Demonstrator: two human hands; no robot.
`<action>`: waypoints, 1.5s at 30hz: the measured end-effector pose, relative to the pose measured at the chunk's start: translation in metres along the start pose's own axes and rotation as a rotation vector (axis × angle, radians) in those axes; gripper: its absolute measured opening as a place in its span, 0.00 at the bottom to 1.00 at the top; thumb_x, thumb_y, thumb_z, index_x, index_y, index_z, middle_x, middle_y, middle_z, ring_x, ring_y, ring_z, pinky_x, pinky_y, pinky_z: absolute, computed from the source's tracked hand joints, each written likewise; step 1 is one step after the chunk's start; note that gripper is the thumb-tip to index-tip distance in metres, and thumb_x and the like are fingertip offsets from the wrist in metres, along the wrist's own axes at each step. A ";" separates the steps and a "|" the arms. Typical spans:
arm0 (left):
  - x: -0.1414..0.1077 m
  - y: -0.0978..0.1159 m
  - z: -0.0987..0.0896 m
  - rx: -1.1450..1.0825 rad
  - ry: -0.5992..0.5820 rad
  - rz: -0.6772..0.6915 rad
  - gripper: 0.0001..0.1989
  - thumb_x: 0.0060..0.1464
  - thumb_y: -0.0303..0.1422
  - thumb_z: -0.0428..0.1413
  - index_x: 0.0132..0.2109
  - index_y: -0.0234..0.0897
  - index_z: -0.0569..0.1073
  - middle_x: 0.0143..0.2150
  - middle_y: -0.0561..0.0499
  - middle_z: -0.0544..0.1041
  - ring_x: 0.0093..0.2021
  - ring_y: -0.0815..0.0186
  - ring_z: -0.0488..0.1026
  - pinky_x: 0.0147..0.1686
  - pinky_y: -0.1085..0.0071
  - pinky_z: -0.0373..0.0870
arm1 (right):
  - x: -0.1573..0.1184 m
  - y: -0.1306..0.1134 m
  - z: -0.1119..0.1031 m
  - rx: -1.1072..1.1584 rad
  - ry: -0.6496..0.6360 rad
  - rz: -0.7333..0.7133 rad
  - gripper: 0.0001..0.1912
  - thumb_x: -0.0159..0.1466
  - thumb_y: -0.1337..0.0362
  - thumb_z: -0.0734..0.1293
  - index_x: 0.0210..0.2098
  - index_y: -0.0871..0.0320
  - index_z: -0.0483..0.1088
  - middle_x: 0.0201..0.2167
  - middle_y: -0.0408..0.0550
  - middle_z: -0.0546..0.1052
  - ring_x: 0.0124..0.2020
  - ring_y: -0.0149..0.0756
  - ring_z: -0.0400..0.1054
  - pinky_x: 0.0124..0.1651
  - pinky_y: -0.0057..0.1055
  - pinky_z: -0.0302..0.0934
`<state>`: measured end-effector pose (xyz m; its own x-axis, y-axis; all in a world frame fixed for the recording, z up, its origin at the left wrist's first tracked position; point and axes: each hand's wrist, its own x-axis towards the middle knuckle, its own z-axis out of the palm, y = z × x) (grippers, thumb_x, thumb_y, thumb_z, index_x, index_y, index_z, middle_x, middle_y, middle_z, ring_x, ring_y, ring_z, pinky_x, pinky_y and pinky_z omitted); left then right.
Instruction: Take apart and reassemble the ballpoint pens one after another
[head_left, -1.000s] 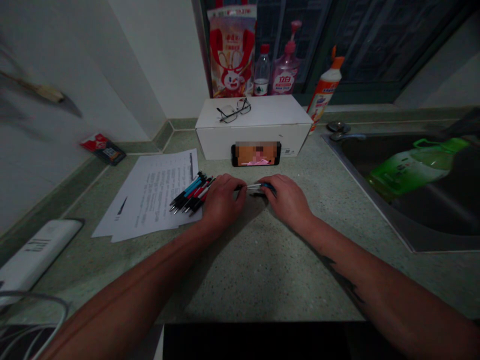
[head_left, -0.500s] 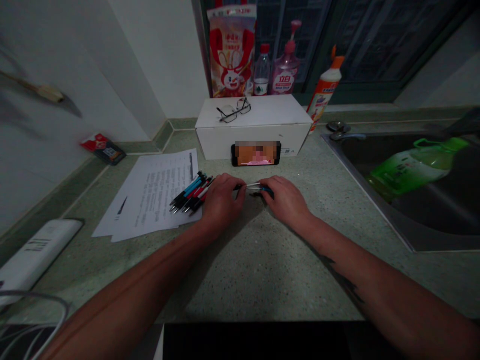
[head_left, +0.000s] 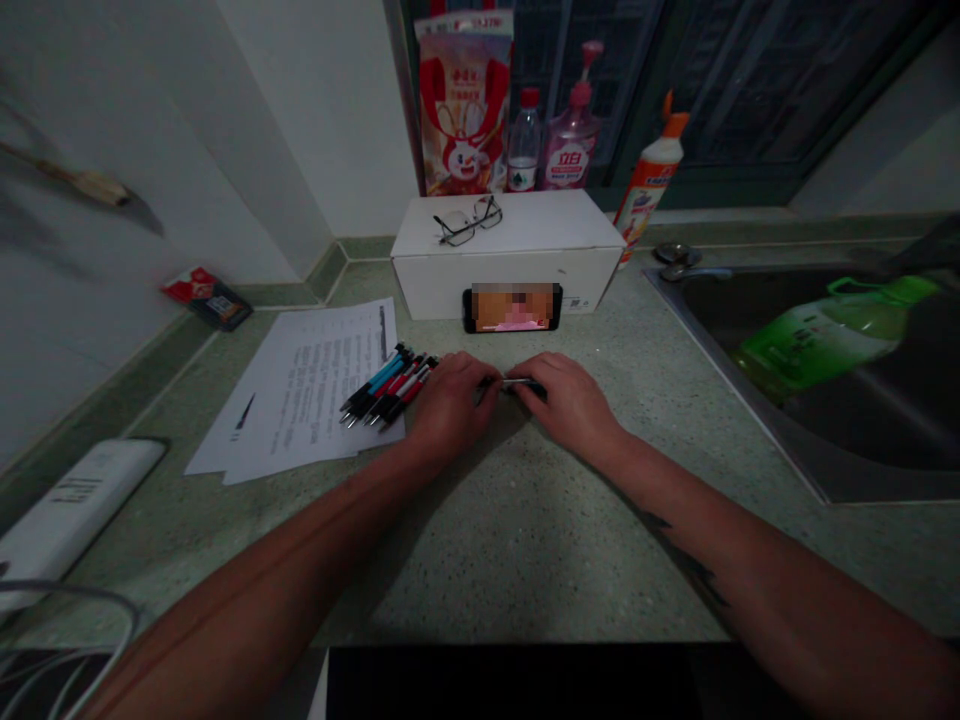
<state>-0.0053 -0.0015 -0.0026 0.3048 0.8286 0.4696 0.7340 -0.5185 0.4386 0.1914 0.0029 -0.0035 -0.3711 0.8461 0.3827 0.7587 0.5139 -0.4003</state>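
Note:
Over the counter, my left hand (head_left: 456,402) and my right hand (head_left: 574,400) almost meet at the fingertips. Between them runs a thin pen (head_left: 516,381) with a pale, silvery middle and dark parts at the fingers. Both hands pinch it, one from each side; the fingers cover most of it, so I cannot tell whether it is whole or in separate parts. Just left of my left hand, several click pens (head_left: 382,388) in black, blue, red and white lie in a bunch on printed sheets of paper (head_left: 300,400).
A phone (head_left: 512,309) leans against a white box (head_left: 502,280) with eyeglasses (head_left: 469,221) on top. Bottles, including a pink pump bottle (head_left: 571,140), stand behind. At right is a sink (head_left: 780,470) with a green jug (head_left: 825,335); at left, a white power strip (head_left: 82,500).
My hands have come closer together, the left moving slightly right, so less of the pen shows between them. The bunch of pens and the papers have stayed put.

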 end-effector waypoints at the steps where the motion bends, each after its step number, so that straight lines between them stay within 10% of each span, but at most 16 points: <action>1: 0.000 0.000 0.000 -0.005 -0.007 0.006 0.05 0.63 0.28 0.58 0.40 0.39 0.79 0.39 0.47 0.79 0.43 0.58 0.74 0.45 0.58 0.72 | 0.000 0.000 0.000 0.007 -0.003 -0.011 0.06 0.70 0.66 0.68 0.43 0.55 0.79 0.41 0.51 0.81 0.46 0.47 0.74 0.50 0.43 0.65; 45: 0.000 -0.001 0.003 0.001 -0.050 -0.050 0.04 0.64 0.29 0.59 0.41 0.40 0.79 0.40 0.48 0.79 0.43 0.58 0.75 0.46 0.59 0.73 | 0.000 0.002 -0.005 -0.103 -0.030 0.038 0.08 0.71 0.65 0.66 0.41 0.55 0.79 0.42 0.53 0.81 0.46 0.48 0.72 0.49 0.44 0.63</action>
<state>-0.0049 -0.0005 -0.0054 0.2980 0.8630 0.4080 0.7496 -0.4762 0.4597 0.1958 0.0034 -0.0004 -0.3559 0.8692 0.3433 0.8230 0.4655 -0.3256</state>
